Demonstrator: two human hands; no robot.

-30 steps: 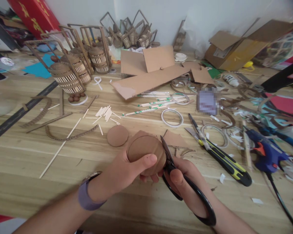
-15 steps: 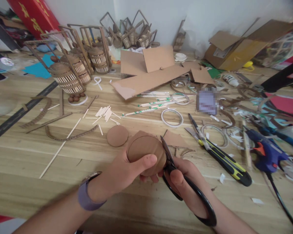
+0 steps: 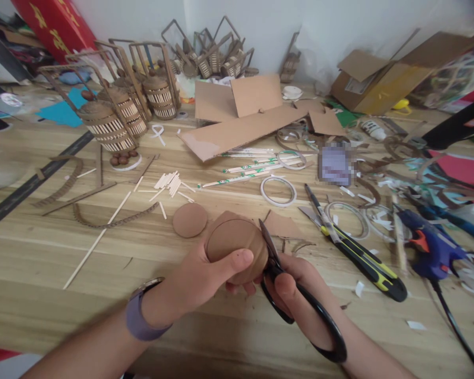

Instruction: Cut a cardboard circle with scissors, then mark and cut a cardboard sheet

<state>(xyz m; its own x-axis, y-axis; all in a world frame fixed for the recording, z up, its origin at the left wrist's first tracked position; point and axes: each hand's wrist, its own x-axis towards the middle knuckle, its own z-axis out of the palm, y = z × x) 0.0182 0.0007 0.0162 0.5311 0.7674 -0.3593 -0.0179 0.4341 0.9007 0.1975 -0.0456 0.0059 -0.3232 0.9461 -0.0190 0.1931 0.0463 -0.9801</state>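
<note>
My left hand (image 3: 203,279) grips a brown cardboard piece (image 3: 237,245) with a round outline, thumb on top and fingers beneath. My right hand (image 3: 300,295) is closed round the black handles of a pair of scissors (image 3: 290,287). The blades point away from me and lie against the right edge of the cardboard piece. A finished cardboard disc (image 3: 190,219) lies on the wooden table (image 3: 63,316) just left of the held piece. A purple watch strap (image 3: 140,318) sits on my left wrist.
A yellow-black utility knife (image 3: 359,258) and blue glue gun (image 3: 432,247) lie to the right. Tape rings (image 3: 278,190), sticks (image 3: 169,184), cardboard sheets (image 3: 240,121) and woven cardboard lanterns (image 3: 110,118) fill the far side. A cardboard box (image 3: 383,79) stands back right.
Almost nothing moved. The scissors and my right hand shifted very slightly up and left against the cardboard edge.
</note>
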